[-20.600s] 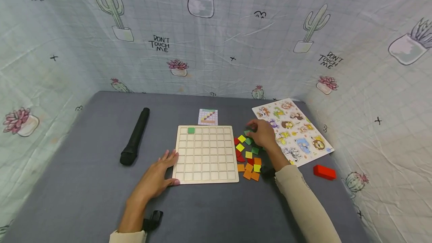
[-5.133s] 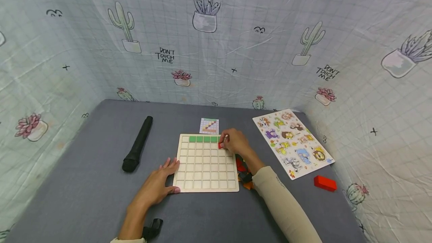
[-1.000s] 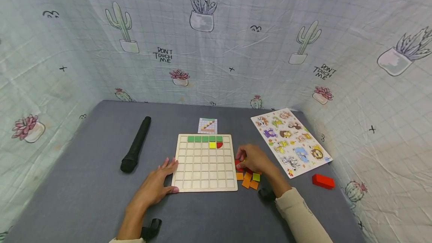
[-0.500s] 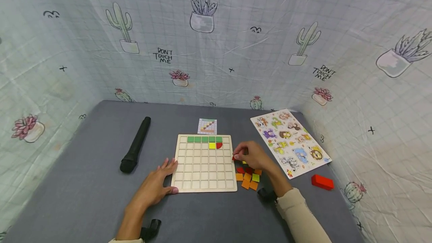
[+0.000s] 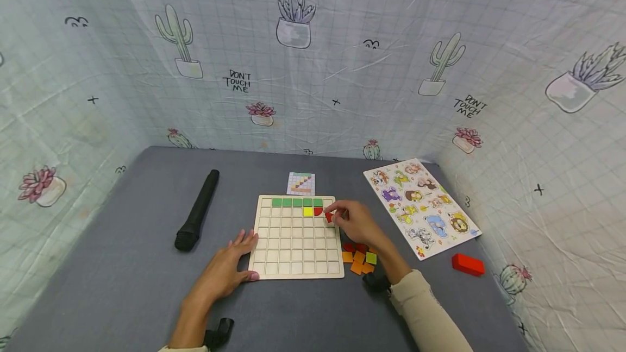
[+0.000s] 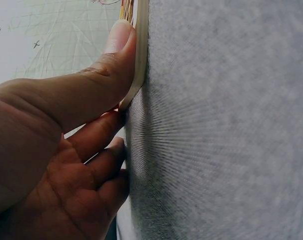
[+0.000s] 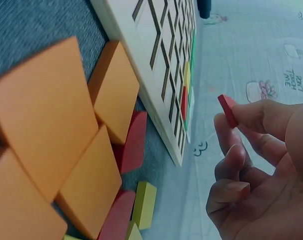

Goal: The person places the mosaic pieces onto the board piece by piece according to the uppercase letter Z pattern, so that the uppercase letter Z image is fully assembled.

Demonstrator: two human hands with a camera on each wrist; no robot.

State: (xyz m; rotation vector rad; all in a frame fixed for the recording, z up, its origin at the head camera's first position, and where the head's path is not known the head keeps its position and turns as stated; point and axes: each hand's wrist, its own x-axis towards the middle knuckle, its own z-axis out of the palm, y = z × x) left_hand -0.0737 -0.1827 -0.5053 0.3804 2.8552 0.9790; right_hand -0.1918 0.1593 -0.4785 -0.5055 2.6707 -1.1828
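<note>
A wooden grid board [image 5: 295, 272] lies in the middle of the table. Its top row holds several green tiles [image 5: 297, 202]; below them sit a yellow tile [image 5: 308, 211] and a red rounded tile [image 5: 318, 211]. My left hand [image 5: 225, 262] rests at the board's left edge, with the thumb at the near corner, as the left wrist view also shows. Over the upper right of the board, my right hand [image 5: 357, 221] pinches another small red tile [image 7: 227, 111] between thumb and finger. The right wrist view shows it held above the surface.
Loose orange tiles [image 5: 358, 257], red ones and a yellow tile [image 5: 371, 258] lie right of the board. A pattern card [image 5: 300, 183] is behind it. A black microphone [image 5: 197, 211] lies left; an animal puzzle board [image 5: 423, 205] and a red block [image 5: 468, 264] lie right.
Green tiles, then a red and a yellow one, were added to the board. In the last second my right hand took a red tile from the pile and carried it up-left over the board.
</note>
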